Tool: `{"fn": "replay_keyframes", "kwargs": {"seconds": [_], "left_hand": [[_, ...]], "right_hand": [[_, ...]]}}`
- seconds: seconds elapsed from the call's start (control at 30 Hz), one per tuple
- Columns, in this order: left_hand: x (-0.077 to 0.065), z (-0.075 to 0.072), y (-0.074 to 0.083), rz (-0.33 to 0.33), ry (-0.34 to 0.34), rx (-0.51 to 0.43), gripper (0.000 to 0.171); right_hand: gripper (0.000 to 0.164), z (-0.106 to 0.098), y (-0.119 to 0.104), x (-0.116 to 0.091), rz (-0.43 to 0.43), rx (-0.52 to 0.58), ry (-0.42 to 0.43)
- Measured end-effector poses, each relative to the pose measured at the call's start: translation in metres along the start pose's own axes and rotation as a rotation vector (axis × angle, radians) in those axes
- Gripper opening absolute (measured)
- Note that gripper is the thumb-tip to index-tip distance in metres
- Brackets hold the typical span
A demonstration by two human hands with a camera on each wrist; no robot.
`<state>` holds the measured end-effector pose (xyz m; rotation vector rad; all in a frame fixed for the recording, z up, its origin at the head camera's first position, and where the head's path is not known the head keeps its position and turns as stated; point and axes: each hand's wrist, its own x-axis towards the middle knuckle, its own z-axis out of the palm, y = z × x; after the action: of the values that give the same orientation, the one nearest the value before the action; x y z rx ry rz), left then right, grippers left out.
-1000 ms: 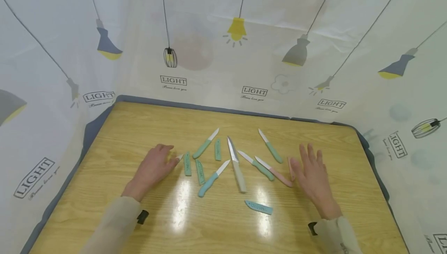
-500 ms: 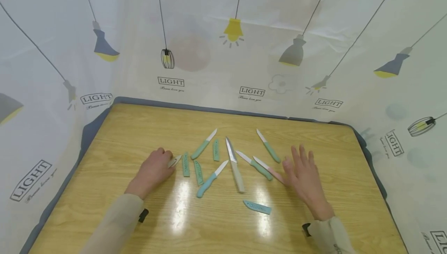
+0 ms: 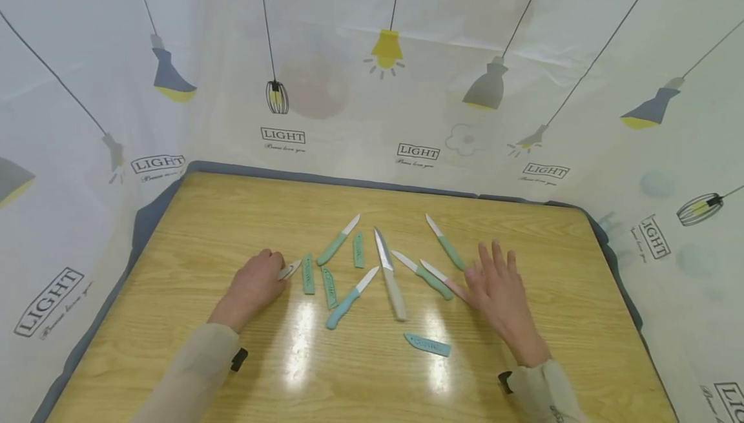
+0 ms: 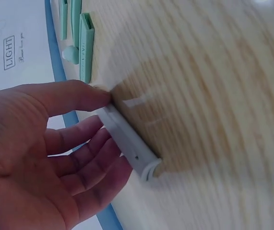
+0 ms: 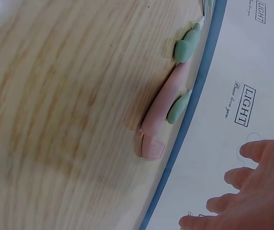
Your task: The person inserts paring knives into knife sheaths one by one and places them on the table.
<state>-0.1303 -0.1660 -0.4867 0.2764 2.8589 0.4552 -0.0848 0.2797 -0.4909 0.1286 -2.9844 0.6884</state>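
My left hand (image 3: 252, 286) pinches a pale grey knife sheath (image 4: 127, 141) between thumb and fingers at the left of the group, close over the table. Its small-holed end points away from the hand. A green sheath (image 3: 308, 274) lies just right of it. My right hand (image 3: 502, 297) is spread with straight fingers at the right, holding nothing. In the head view it overlaps the handle end of a pink knife (image 3: 444, 279). The right wrist view shows that hand apart from the pink handle and the pink sheath (image 5: 152, 148) beside it.
Several bare knives lie mid-table: a large cream-handled one (image 3: 394, 290), a blue-handled one (image 3: 347, 307) and green-handled ones, such as the green knife (image 3: 332, 248). More green sheaths (image 3: 358, 250) lie among them. A blue sheath (image 3: 427, 344) lies nearer. A printed curtain (image 3: 349, 113) surrounds the table.
My left fingers have curled in on the grey sheath, and more of it now shows past them. My right hand has shifted left over the pink knife's handle end, covering the pink sheath.
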Motion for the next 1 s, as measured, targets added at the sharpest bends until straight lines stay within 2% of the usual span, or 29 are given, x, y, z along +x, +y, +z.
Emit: {"fn": "replay_keyframes", "kwargs": {"seconds": [0.13, 0.27, 0.43, 0.53, 0.67, 0.8, 0.9, 1.0], "left_hand": [[0.002, 0.000, -0.001, -0.047, 0.005, -0.044, 0.026], [0.003, -0.003, 0.001, -0.105, 0.026, -0.127, 0.034], [0.003, -0.006, 0.009, -0.088, 0.090, -0.245, 0.045], [0.004, -0.005, 0.014, -0.064, 0.112, -0.341, 0.045], [0.007, 0.001, 0.021, -0.060, 0.092, -0.568, 0.043], [0.008, 0.007, 0.032, -0.083, 0.017, -0.949, 0.044], [0.009, 0.011, 0.042, -0.135, -0.043, -1.219, 0.047], [0.011, 0.015, 0.049, -0.168, -0.071, -1.372, 0.049]], "right_hand": [[0.067, 0.001, -0.001, 0.001, -0.001, -0.005, -0.003], [0.067, 0.002, -0.003, 0.002, -0.018, -0.017, -0.002], [0.069, 0.003, -0.010, 0.002, -0.046, -0.002, 0.017], [0.070, 0.005, -0.018, 0.002, -0.051, 0.015, 0.006], [0.071, 0.012, -0.031, 0.002, -0.061, 0.010, -0.017], [0.069, 0.022, -0.044, 0.003, -0.117, -0.019, -0.007], [0.068, 0.029, -0.053, 0.004, -0.167, -0.035, 0.005], [0.071, 0.034, -0.064, 0.005, -0.182, -0.041, -0.003]]}}
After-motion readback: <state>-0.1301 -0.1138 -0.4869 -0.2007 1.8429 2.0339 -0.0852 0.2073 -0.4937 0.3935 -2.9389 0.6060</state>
